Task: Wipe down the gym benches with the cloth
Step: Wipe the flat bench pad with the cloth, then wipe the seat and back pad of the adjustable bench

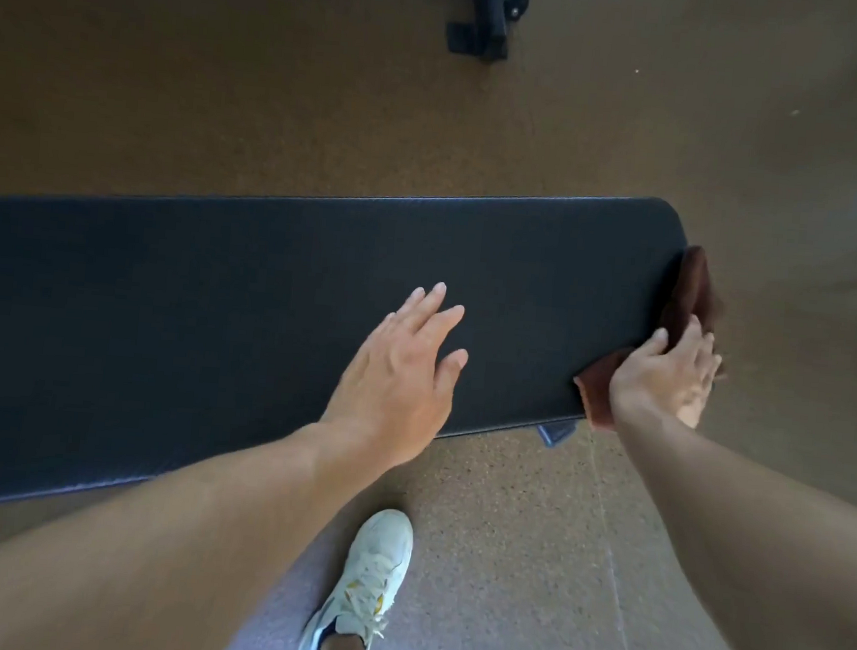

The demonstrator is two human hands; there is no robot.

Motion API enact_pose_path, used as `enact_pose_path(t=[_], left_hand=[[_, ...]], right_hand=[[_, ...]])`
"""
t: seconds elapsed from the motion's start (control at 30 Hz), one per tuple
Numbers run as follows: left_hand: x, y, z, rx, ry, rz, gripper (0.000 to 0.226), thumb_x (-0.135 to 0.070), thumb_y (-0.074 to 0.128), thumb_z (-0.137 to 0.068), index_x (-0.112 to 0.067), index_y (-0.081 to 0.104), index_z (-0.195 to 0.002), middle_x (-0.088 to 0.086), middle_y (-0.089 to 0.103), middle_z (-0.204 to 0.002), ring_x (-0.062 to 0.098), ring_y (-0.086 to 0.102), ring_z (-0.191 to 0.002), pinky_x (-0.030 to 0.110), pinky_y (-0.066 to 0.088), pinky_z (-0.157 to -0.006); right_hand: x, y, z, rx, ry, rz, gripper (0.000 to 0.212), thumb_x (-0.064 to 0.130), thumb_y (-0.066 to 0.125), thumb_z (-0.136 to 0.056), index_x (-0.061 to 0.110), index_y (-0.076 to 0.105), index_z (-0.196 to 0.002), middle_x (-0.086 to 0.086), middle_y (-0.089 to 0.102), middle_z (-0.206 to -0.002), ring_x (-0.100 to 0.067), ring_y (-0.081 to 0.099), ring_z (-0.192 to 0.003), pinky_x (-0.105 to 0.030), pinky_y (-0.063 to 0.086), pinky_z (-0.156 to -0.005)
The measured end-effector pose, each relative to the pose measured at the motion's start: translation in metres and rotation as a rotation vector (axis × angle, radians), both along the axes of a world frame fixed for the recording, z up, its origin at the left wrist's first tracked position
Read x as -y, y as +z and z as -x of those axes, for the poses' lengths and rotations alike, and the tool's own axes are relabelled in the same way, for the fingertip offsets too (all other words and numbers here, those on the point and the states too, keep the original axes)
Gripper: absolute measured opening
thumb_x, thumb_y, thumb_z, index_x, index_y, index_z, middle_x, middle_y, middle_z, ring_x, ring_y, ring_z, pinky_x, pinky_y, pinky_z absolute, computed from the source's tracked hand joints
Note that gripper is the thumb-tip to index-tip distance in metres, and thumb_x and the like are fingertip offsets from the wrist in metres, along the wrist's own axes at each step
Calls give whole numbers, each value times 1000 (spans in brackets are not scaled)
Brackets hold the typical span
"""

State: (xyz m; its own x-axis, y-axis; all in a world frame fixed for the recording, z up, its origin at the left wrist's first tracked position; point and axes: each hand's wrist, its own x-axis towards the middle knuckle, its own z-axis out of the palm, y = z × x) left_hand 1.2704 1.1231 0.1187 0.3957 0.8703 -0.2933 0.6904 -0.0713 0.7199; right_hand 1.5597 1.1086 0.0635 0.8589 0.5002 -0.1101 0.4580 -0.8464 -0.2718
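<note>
Cloth [687, 304], dark brown, is pinched by the right hand [666, 377] against the rounded end of the black bench [212, 308]. Left hand [402, 369] rests flat there, fingers spread. I judge this pad nearly finished; other benches probably remain.

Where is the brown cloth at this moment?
In the head view, the brown cloth is at the right, wrapped around the rounded end of the black bench pad, held there by the right hand. The left hand lies flat mid-pad.

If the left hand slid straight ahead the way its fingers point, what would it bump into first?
Probably nothing soon: the left hand points up and right across the bare bench pad, towards its far edge, not the cloth.
</note>
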Motion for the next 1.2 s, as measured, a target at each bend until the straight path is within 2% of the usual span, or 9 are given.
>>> enact_pose_path(t=[0.17, 0.33, 0.57, 0.7, 0.8, 0.93, 1.0, 1.07, 1.2], left_hand=[[48, 13, 78, 119, 174, 25, 43, -30, 48, -106, -26, 49, -149, -15, 36, -161, -1, 25, -150, 14, 18, -118], [85, 11, 174, 118, 423, 105, 39, -25, 49, -105, -28, 53, -144, -19, 45, -153, -1, 38, -142, 25, 34, -118], [126, 26, 322, 64, 720, 157, 36, -20, 50, -104, -30, 58, -138, -16, 54, -144, 5, 49, -134, 19, 33, -106], [151, 32, 396, 33, 862, 253, 38, -27, 47, -106, -31, 52, -143, -10, 56, -145, 10, 51, -134, 30, 39, -109], [169, 47, 442, 80, 1005, 362, 37, -27, 46, -107, -28, 51, -144, -8, 58, -143, 13, 52, -132, 27, 35, -104], [194, 75, 501, 240, 1307, 450, 27, -30, 52, -104, -35, 58, -130, -7, 64, -126, 19, 61, -121, 32, 42, -106], [205, 103, 525, 474, 1456, 500, 18, -33, 58, -102, -35, 62, -119, -5, 72, -112, 17, 71, -105, 37, 54, -96], [212, 145, 542, 776, 1431, 691, 27, -40, 62, -99, -25, 69, -121, 2, 77, -108, 18, 75, -97, 34, 57, -83], [231, 233, 566, 1212, 1321, 919, 62, -48, 80, -82, -6, 70, -126, 19, 71, -127, 36, 67, -120, 50, 46, -110]], right_hand=[[13, 2, 80, -60, 75, -4, 53, 33, 33, -112, 25, 29, -163, -3, 21, -173, -24, 15, -161, -48, 21, -129], [34, 2, 241, -56, 385, -19, 48, 31, 42, -109, 33, 41, -157, 4, 33, -169, -21, 30, -157, -52, 36, -122], [72, 7, 468, -105, 1037, 1, 46, 21, 45, -110, 24, 46, -156, -2, 39, -166, -25, 30, -157, -41, 23, -129], [84, 28, 564, -191, 1317, 116, 54, 15, 46, -109, 30, 37, -160, 6, 30, -170, -16, 21, -159, -35, 22, -130], [99, 57, 620, -453, 1176, 200, 45, 21, 46, -109, 43, 51, -148, 18, 53, -154, -8, 45, -146, -33, 42, -116], [131, 128, 681, -1173, 593, 74, 33, 13, 49, -107, 37, 71, -114, 9, 77, -103, -17, 72, -104, -44, 58, -95], [150, 174, 699, -1406, 375, 14, 31, 5, 48, -107, 23, 73, -114, -5, 78, -109, -28, 72, -111, -43, 58, -98], [164, 225, 710, -1659, 174, 29, 31, 4, 44, -108, 11, 70, -123, -17, 75, -121, -36, 69, -119, -50, 51, -110], [184, 317, 721, -1956, 62, 137, 38, 13, 40, -107, 10, 64, -136, -21, 69, -134, -37, 66, -126, -54, 43, -117]])
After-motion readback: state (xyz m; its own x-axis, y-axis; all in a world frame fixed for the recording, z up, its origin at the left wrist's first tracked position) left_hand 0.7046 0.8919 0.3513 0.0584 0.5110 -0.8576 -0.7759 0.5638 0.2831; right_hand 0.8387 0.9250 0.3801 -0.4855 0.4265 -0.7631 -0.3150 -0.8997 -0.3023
